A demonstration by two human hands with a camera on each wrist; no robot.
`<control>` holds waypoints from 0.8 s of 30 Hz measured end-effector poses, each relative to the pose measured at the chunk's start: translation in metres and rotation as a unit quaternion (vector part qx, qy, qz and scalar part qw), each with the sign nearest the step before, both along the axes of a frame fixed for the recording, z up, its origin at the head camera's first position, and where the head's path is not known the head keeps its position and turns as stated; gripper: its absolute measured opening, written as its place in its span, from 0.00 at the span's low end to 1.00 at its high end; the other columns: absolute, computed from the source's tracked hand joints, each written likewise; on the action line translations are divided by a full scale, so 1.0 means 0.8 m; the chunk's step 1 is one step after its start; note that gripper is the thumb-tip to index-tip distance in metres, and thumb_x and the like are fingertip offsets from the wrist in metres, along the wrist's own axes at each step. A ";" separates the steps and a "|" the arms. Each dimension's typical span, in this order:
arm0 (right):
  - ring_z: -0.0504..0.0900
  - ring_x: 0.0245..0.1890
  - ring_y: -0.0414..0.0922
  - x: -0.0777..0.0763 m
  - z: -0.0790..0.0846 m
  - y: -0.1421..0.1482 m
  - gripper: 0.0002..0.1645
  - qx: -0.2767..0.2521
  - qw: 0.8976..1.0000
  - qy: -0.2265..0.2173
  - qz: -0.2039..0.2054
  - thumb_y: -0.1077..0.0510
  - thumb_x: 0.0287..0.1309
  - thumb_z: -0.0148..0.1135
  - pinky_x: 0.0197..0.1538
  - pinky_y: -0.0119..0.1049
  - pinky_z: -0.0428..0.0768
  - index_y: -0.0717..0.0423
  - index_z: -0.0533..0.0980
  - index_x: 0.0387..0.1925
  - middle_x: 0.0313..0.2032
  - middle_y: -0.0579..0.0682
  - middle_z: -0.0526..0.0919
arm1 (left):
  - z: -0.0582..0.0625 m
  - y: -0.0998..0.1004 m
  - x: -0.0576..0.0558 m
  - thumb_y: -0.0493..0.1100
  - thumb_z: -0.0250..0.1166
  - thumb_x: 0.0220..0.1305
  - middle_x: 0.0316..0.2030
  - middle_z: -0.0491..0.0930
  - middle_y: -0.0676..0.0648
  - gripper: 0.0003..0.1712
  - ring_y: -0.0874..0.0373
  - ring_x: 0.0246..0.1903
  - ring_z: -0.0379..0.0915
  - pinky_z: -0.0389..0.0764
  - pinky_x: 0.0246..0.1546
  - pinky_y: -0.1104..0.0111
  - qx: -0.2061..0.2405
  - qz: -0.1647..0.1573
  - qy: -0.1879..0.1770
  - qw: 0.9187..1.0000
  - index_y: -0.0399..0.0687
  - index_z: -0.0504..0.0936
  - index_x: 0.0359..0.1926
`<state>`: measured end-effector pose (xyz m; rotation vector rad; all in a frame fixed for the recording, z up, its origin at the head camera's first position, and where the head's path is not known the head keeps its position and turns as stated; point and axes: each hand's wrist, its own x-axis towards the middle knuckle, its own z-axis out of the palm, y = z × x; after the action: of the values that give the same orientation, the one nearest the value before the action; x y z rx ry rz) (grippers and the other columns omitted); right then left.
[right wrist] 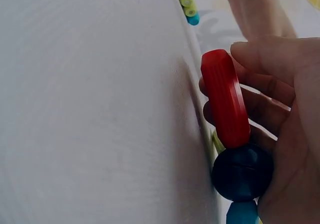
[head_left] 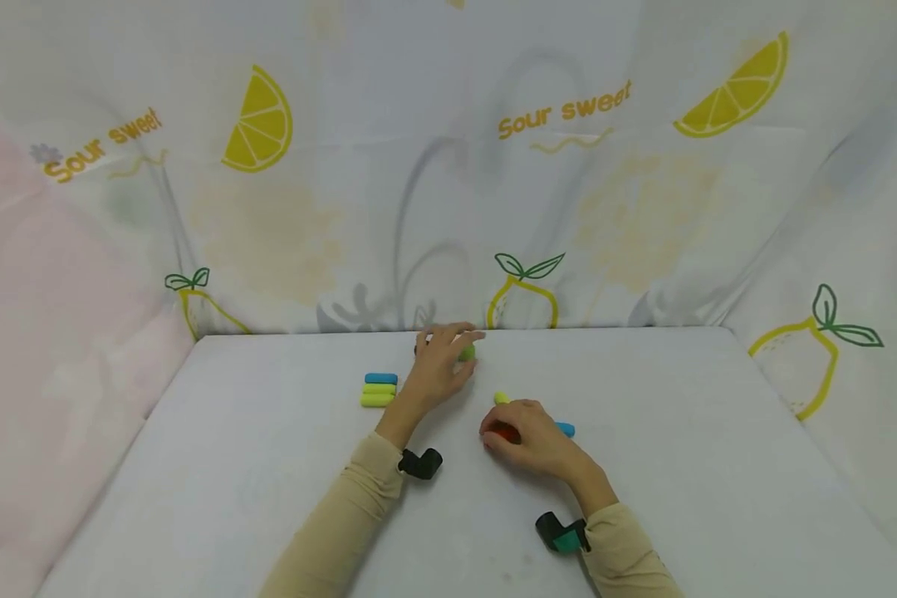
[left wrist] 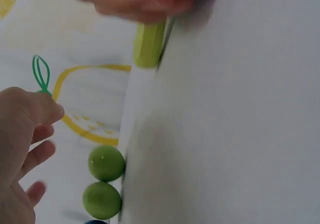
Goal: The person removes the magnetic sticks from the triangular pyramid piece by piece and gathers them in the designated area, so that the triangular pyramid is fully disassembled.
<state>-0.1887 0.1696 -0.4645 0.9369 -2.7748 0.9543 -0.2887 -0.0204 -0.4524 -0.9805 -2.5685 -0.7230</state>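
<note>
My right hand [head_left: 531, 436] holds a red ridged stick [right wrist: 225, 99], its thumb by one end and fingers curled behind. Against the stick's other end is a dark blue ball [right wrist: 243, 172], followed by a light blue stick [right wrist: 241, 213], also visible beside the hand in the head view. A yellow-green stick [left wrist: 149, 45] lies just beyond the right hand. Farther back, my left hand [head_left: 443, 361] hovers with fingers spread and nothing between them. Near it sit two green balls [left wrist: 106, 163] in a row, with a dark blue ball [left wrist: 96, 222] partly cut off by the frame.
Left of my left forearm lie a blue stick [head_left: 381, 379] and two yellow-green sticks [head_left: 378, 400] side by side on the white table [head_left: 232, 465]. A printed cloth [head_left: 389, 166] hangs along the table's back edge and sides. Each wrist wears a black camera mount [head_left: 422, 463].
</note>
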 end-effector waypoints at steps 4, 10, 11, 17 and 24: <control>0.77 0.39 0.35 -0.002 -0.001 0.001 0.03 -0.007 1.000 0.010 0.011 0.53 0.61 0.60 0.62 0.53 0.66 0.42 0.78 0.31 0.32 0.34 0.80 | -0.006 0.010 0.024 0.32 0.56 0.63 0.55 0.76 0.48 0.20 0.54 0.58 0.70 0.69 0.60 0.59 0.005 -0.134 -0.077 0.988 0.47 0.76 0.56; 0.75 0.35 0.31 -0.003 -0.003 0.001 0.11 -0.029 0.999 -0.013 0.043 0.53 0.63 0.58 0.62 0.57 0.61 0.40 0.76 0.24 0.28 0.32 0.78 | -0.030 0.013 0.042 0.35 0.57 0.65 0.52 0.79 0.52 0.21 0.59 0.52 0.72 0.71 0.56 0.66 -0.031 -0.167 -0.171 0.970 0.50 0.75 0.58; 0.75 0.34 0.31 -0.004 -0.002 0.001 0.11 -0.034 0.998 -0.016 0.048 0.53 0.63 0.57 0.63 0.58 0.61 0.41 0.76 0.24 0.27 0.32 0.78 | -0.032 0.013 0.045 0.36 0.58 0.65 0.50 0.80 0.53 0.20 0.60 0.50 0.72 0.71 0.54 0.66 -0.031 -0.153 -0.168 0.973 0.51 0.76 0.58; 0.76 0.34 0.32 -0.008 0.000 0.005 0.04 -0.070 0.997 0.023 0.036 0.56 0.60 0.61 0.63 0.61 0.59 0.46 0.78 0.30 0.27 0.34 0.79 | -0.031 0.011 0.058 0.43 0.64 0.62 0.40 0.79 0.52 0.16 0.61 0.39 0.72 0.74 0.44 0.69 -0.042 -0.081 -0.142 0.986 0.50 0.80 0.51; 0.73 0.37 0.41 -0.012 0.000 0.018 0.12 -0.078 0.995 0.032 -0.055 0.57 0.55 0.66 0.47 0.40 0.70 0.54 0.73 0.40 0.35 0.45 0.76 | -0.027 0.007 0.080 0.43 0.68 0.58 0.35 0.78 0.53 0.13 0.63 0.35 0.73 0.74 0.38 0.72 -0.002 -0.018 -0.169 0.985 0.50 0.82 0.45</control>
<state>-0.1980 0.1840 -0.4646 0.7711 -2.6228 1.0857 -0.2248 -0.0146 -0.4743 -0.9795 -2.8457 -0.9678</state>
